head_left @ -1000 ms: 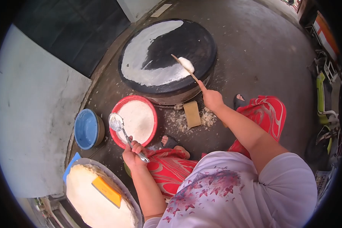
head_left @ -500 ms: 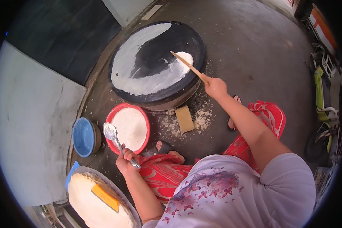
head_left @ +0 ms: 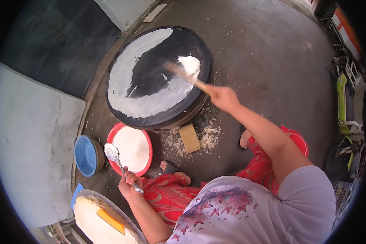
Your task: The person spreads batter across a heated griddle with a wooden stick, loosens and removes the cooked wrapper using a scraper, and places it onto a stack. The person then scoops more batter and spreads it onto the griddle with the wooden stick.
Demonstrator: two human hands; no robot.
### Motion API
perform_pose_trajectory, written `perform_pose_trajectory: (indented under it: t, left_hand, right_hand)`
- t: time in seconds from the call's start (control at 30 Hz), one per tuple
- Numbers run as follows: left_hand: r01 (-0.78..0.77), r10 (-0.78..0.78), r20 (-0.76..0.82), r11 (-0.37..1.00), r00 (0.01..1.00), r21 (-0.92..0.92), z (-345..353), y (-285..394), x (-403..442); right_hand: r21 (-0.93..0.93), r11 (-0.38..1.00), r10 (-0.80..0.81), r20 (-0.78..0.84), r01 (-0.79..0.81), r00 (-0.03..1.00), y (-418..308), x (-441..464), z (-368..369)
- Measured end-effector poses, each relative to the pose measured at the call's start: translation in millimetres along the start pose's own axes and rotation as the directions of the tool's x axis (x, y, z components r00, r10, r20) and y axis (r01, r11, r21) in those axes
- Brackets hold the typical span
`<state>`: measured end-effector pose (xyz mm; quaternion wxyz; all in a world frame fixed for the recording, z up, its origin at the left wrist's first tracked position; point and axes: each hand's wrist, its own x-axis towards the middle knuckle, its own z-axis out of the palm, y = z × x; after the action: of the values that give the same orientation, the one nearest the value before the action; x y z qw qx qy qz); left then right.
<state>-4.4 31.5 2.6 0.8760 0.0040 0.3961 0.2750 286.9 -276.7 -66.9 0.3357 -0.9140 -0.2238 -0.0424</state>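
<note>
right-hand fingers: right hand gripped a flat tan wooden spreader, its long axis running forward-left | mound of white batter lay on the round black griddle, at the spreader's far edge, nearer this hand | left hand gripped a shiny metal ladle

Light's soft and fairly even, kinda brighter on the pale wall left of the griddle, duller on the floor right of it. Wooden spreader over the griddle is pretty motion-blurred. Heavy fisheye bow, all 4 corners go black.
</note>
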Motion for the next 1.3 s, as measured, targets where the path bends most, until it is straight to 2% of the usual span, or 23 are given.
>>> perform_pose_trajectory:
  t: [0.03,0.07,0.13,0.2,0.3,0.37,0.4,0.43,0.5,0.57,0.7,0.77,0.83,0.87,0.9,0.97,1.0,1.07,1.13,1.17,1.2,1.27,1.3]
  left_hand:
    - [-0.002,0.002,-0.003,1.000,1.000,0.001,2,-2,-1]
    - [0.014,-0.014,0.001,1.000,1.000,-0.003,4,-3,-1]
    - [0.027,-0.028,0.001,1.000,1.000,0.006,6,-8,-1]
    - [0.019,-0.019,-0.017,1.000,1.000,-0.004,10,-13,-1]
    - [0.011,-0.011,-0.017,1.000,1.000,-0.012,13,-16,6]
    - [0.004,-0.006,-0.033,0.999,0.999,-0.054,14,-15,12]
    - [0.000,-0.001,-0.017,0.999,1.000,-0.052,14,-14,15]
    - [-0.001,0.000,-0.018,0.999,1.000,-0.052,12,-14,16]
    - [-0.021,0.020,-0.016,0.999,1.000,-0.038,13,-14,20]
    - [-0.028,0.027,-0.038,0.999,0.999,-0.035,19,-19,20]
    - [-0.034,0.033,-0.056,0.999,0.998,-0.018,32,-31,24]
    - [-0.029,0.027,-0.049,0.999,0.998,-0.026,31,-30,32]
    - [-0.010,0.007,-0.063,0.999,0.998,-0.042,33,-29,34]
    - [0.006,-0.010,-0.077,0.998,0.997,-0.059,36,-30,34]
    - [0.005,-0.010,-0.074,0.998,0.997,-0.062,41,-32,33]
    - [-0.018,0.020,-0.109,1.000,0.994,0.014,49,-40,30]
    - [-0.009,0.009,-0.094,1.000,0.995,0.005,47,-40,31]
    - [0.004,-0.004,-0.072,1.000,0.997,-0.001,35,-31,37]
    - [0.026,-0.026,-0.036,1.000,0.999,-0.017,35,-31,41]
    - [0.027,-0.029,-0.060,0.999,0.998,-0.028,39,-34,40]
    - [0.027,-0.030,-0.086,0.999,0.996,-0.040,43,-35,39]
    - [0.030,-0.038,-0.126,0.997,0.991,-0.071,48,-37,35]
    - [0.029,-0.044,-0.165,0.995,0.985,-0.094,51,-37,34]
  right_hand:
    - [-0.010,0.975,-0.222,0.063,0.223,0.973,7,-11,-3]
    - [-0.008,0.975,-0.221,0.066,0.222,0.973,23,-12,-9]
    - [-0.257,0.876,-0.394,0.103,0.407,0.913,63,-15,-26]
    - [-0.378,0.867,-0.340,0.030,0.326,0.940,101,20,-39]
    - [-0.445,0.843,-0.359,-0.046,0.303,0.932,88,82,-34]
    - [-0.319,0.945,-0.094,-0.049,0.073,0.994,64,99,-21]
    - [-0.093,0.995,0.025,0.018,-0.023,1.000,53,92,-23]
    - [-0.078,0.988,-0.131,0.023,0.132,0.991,63,79,-15]
    - [-0.136,0.903,-0.387,0.160,0.409,0.908,84,58,-33]
    - [-0.321,0.851,-0.424,0.048,0.416,0.904,130,76,-45]
    - [-0.422,0.836,-0.386,0.001,0.350,0.922,128,152,-30]
    - [-0.414,0.902,-0.146,-0.017,0.125,0.989,99,179,-12]
    - [-0.091,0.995,-0.023,0.133,0.036,0.991,85,166,-14]
    - [-0.071,0.946,-0.301,0.181,0.318,0.936,102,155,-16]
    - [-0.072,0.944,-0.305,0.179,0.321,0.936,121,153,-26]
    - [-0.302,0.869,-0.348,0.190,0.392,0.918,148,158,-43]
    - [-0.296,0.873,-0.342,0.193,0.387,0.920,153,170,-38]
    - [-0.480,0.827,-0.313,0.041,0.293,0.949,147,210,-27]
    - [-0.439,0.869,-0.245,0.023,0.230,0.969,108,234,-2]
    - [-0.397,0.902,-0.180,0.013,0.170,0.984,98,241,5]
    - [-0.401,0.900,-0.182,0.013,0.172,0.983,101,238,7]
    - [-0.139,0.889,-0.436,0.041,0.437,0.899,114,219,6]
    - [-0.198,0.853,-0.469,0.116,0.483,0.875,121,210,-16]
